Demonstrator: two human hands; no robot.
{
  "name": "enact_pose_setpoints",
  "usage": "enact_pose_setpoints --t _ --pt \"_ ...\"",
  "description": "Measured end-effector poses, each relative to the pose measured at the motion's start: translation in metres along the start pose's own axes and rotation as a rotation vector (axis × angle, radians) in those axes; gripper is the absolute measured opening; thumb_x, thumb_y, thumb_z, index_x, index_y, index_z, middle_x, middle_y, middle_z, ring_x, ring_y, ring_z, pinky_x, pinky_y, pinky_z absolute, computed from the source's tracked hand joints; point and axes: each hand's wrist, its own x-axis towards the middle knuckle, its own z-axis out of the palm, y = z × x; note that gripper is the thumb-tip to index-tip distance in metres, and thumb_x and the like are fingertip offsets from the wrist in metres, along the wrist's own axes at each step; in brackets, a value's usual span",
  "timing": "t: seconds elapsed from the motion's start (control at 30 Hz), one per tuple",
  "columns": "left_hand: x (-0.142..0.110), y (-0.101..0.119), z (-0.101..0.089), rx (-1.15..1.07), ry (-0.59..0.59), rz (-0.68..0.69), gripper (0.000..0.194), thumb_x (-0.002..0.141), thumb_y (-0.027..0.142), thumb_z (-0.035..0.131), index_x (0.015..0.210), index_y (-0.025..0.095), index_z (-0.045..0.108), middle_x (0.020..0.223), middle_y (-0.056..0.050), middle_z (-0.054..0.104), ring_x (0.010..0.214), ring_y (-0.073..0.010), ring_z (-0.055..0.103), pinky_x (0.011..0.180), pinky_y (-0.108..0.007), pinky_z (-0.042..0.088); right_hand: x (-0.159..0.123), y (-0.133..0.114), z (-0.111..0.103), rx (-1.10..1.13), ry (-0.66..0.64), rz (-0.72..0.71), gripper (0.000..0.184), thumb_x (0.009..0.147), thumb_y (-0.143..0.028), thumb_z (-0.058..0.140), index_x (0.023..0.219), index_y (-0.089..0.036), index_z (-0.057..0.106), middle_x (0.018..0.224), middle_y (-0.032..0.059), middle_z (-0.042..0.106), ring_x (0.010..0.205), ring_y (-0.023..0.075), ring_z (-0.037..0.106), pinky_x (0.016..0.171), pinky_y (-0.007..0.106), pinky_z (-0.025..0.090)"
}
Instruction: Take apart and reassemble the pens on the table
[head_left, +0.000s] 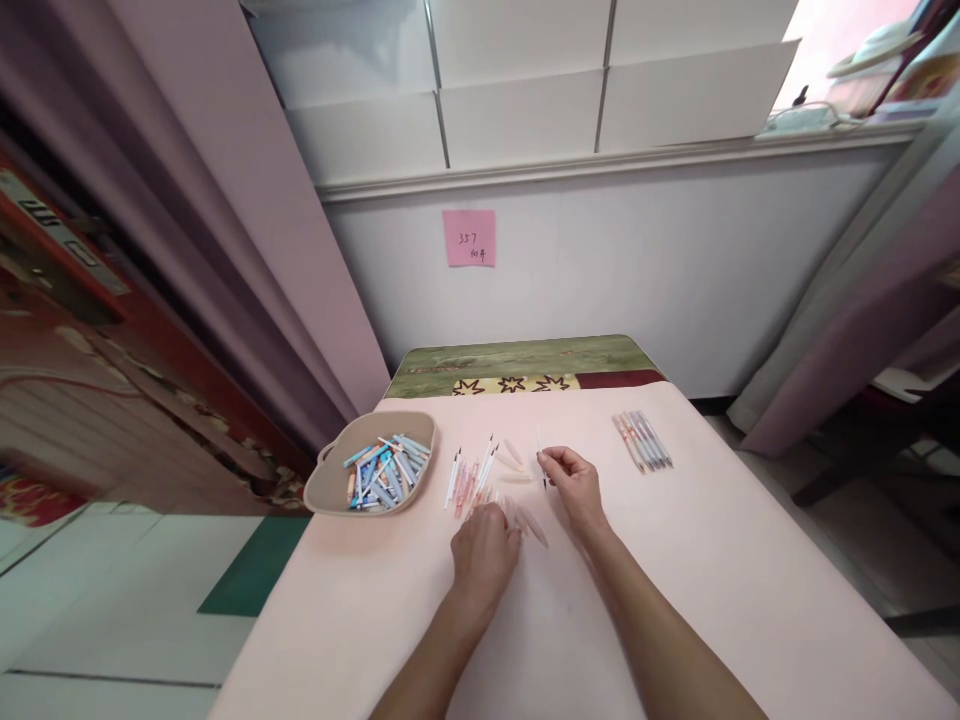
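Pinched between the thumb and fingers of my right hand [576,482] is a thin pen refill [544,474] with a white tube and a dark tip, held just above the table. My left hand [484,548] is down at the near side of a loose group of pen parts, its fingers curled in; what they grip is hidden. Around it lie pink pen grips [466,484], white refills with black tips [486,466] and pale translucent pen barrels [534,524]. More pale barrels [513,464] lie between my two hands.
A beige basket [324,485] full of blue, white and orange pen parts stands at the left. To the right, several assembled-looking pens [643,441] lie side by side. The pink-covered table [720,570] meets a wall bearing a pink note [469,238].
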Motion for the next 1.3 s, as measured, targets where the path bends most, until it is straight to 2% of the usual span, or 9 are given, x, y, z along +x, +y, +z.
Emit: enact_pose_setpoints --t 0.13,0.23,0.43,0.77,1.03,1.17,1.3 --pt "-0.001 0.002 0.002 -0.027 0.051 -0.006 0.01 0.066 0.014 0.061 0.06 0.02 0.057 0.069 -0.006 0.063 0.072 -0.0231 0.06 0.064 -0.031 0.035 -0.002 -0.003 0.003 0.054 -0.058 0.052 0.031 0.07 -0.047 0.072 0.074 -0.017 0.064 0.061 -0.0006 0.059 0.054 0.0121 0.053 0.051 0.024 0.046" --pt "-0.001 0.003 -0.005 -0.083 0.038 -0.024 0.004 0.069 0.018 0.061 0.066 0.02 0.06 0.071 -0.004 0.064 0.069 -0.0194 0.059 0.063 -0.028 0.035 -0.004 -0.006 0.005 0.106 -0.083 0.081 0.035 0.072 -0.051 0.069 0.074 -0.017 0.06 0.062 0.0007 0.06 0.054 0.0125 0.056 0.05 0.024 0.049" --pt "-0.001 0.008 -0.018 -0.166 0.058 0.05 0.003 0.071 0.018 0.06 0.069 0.02 0.06 0.072 -0.002 0.064 0.069 -0.0165 0.057 0.065 -0.026 0.036 -0.009 -0.011 0.011 0.164 -0.106 0.063 0.035 0.074 -0.051 0.068 0.078 -0.018 0.057 0.067 0.0013 0.063 0.058 0.0122 0.058 0.054 0.024 0.051" --pt "-0.002 0.008 -0.016 -0.172 0.066 0.08 0.003 0.07 0.018 0.059 0.068 0.02 0.059 0.072 -0.002 0.062 0.069 -0.0162 0.057 0.064 -0.026 0.036 -0.009 -0.012 0.012 0.154 -0.06 0.012 0.035 0.075 -0.051 0.068 0.077 -0.019 0.056 0.067 0.0012 0.064 0.056 0.0121 0.057 0.055 0.024 0.05" --pt "-0.001 0.004 -0.014 -0.164 0.094 0.155 0.003 0.072 0.021 0.058 0.07 0.021 0.058 0.072 -0.001 0.061 0.068 -0.0158 0.056 0.063 -0.026 0.036 -0.011 -0.015 0.012 0.122 -0.154 0.014 0.029 0.074 -0.046 0.07 0.076 -0.019 0.058 0.063 -0.0005 0.061 0.057 0.0123 0.056 0.054 0.024 0.048" --pt "0.002 -0.002 -0.012 -0.329 0.063 0.181 0.004 0.073 0.022 0.059 0.069 0.021 0.057 0.067 0.001 0.058 0.061 -0.0139 0.053 0.06 -0.025 0.037 -0.014 -0.018 0.011 0.081 -0.259 -0.02 0.024 0.075 -0.043 0.068 0.076 -0.02 0.061 0.069 0.0006 0.062 0.062 0.0134 0.056 0.059 0.025 0.048" --pt "0.001 -0.003 -0.011 -0.722 -0.097 0.076 0.011 0.072 0.027 0.065 0.069 0.02 0.057 0.062 0.002 0.06 0.057 -0.0128 0.055 0.057 -0.023 0.04 -0.017 -0.019 0.012 0.045 -0.358 -0.04 0.021 0.075 -0.041 0.068 0.076 -0.019 0.065 0.068 0.0004 0.062 0.062 0.0138 0.056 0.06 0.026 0.047"
